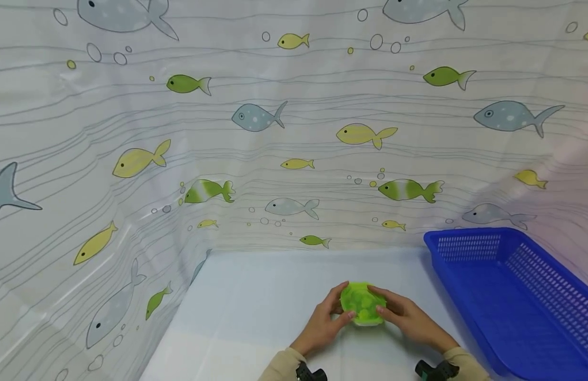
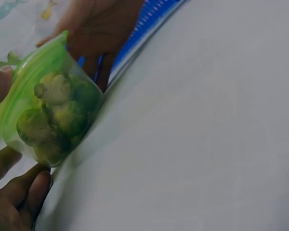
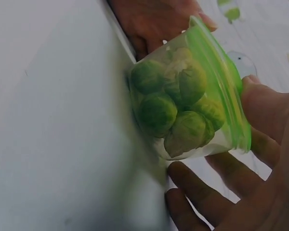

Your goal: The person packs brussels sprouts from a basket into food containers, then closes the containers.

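Observation:
A small clear plastic container (image 1: 364, 321) with a bright green lid (image 1: 363, 300) stands on the white table (image 1: 256, 307), near its front. Several Brussels sprouts (image 3: 156, 114) show through its wall in both wrist views. My left hand (image 1: 321, 324) holds the left side, thumb at the lid's near edge and fingers around the far side. On the opposite side my right hand (image 1: 410, 317) grips it likewise; the right wrist view has that thumb against the lid rim and the other fingers low by the base. The lid appears seated on the container.
A large blue plastic basket (image 1: 513, 296) with perforated walls stands on the right, close to my right forearm. Behind and to the left hangs a white sheet (image 1: 322, 74) printed with fish. Dark wrist cameras (image 1: 437, 370) sit on both sleeves.

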Demonstrator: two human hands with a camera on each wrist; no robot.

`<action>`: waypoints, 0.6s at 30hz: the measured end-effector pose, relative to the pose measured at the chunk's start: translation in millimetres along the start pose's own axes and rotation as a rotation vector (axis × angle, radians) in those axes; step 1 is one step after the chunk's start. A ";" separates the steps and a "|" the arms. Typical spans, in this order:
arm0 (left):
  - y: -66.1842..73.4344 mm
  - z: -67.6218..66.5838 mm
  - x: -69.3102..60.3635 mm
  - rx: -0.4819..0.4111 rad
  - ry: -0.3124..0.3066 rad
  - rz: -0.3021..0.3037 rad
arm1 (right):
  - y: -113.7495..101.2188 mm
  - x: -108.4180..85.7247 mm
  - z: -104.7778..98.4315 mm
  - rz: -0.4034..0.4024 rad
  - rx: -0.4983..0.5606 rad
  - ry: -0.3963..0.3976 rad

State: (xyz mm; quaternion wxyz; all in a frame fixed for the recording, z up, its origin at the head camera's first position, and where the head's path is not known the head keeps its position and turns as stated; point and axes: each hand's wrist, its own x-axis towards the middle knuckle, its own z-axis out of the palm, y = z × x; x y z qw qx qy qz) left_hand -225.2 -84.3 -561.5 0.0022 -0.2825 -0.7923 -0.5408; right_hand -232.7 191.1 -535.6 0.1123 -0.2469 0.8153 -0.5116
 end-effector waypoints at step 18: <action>-5.0 -37.9 -4.6 -0.183 0.085 -0.089 | -82.8 -24.1 -40.8 -0.090 -0.304 0.056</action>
